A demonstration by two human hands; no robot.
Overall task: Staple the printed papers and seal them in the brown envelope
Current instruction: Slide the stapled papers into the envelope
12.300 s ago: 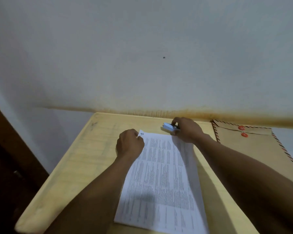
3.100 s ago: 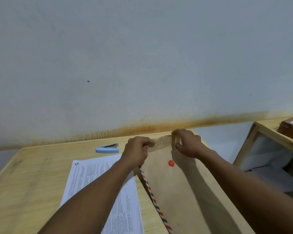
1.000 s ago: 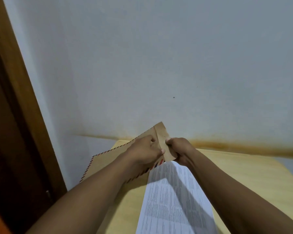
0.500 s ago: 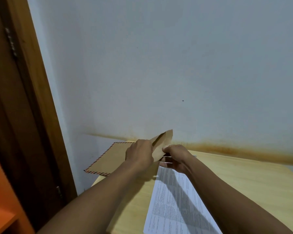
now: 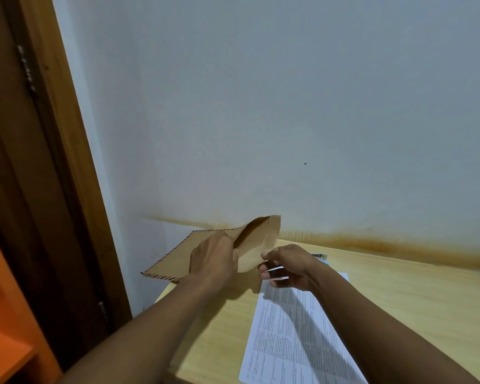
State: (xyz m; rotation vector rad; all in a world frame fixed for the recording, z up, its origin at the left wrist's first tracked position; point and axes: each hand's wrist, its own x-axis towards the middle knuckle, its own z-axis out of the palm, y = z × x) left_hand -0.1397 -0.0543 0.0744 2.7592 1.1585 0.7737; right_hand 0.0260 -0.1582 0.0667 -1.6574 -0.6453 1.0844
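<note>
Left grip [image 5: 214, 261] spreads envelope [image 5: 172, 261] mouth (right grip [image 5: 286, 268] pinches papers [image 5: 288, 342]).

1 head-worn view, close over the desk [image 5: 399, 300], faces forward and slightly down at the far wall [image 5: 288, 106], door frame [image 5: 72, 162] left

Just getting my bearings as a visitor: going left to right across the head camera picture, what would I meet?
Orange shelf, wooden door frame, brown envelope, left hand gripping it, right hand holding the printed papers, stapler, bare table.
</note>
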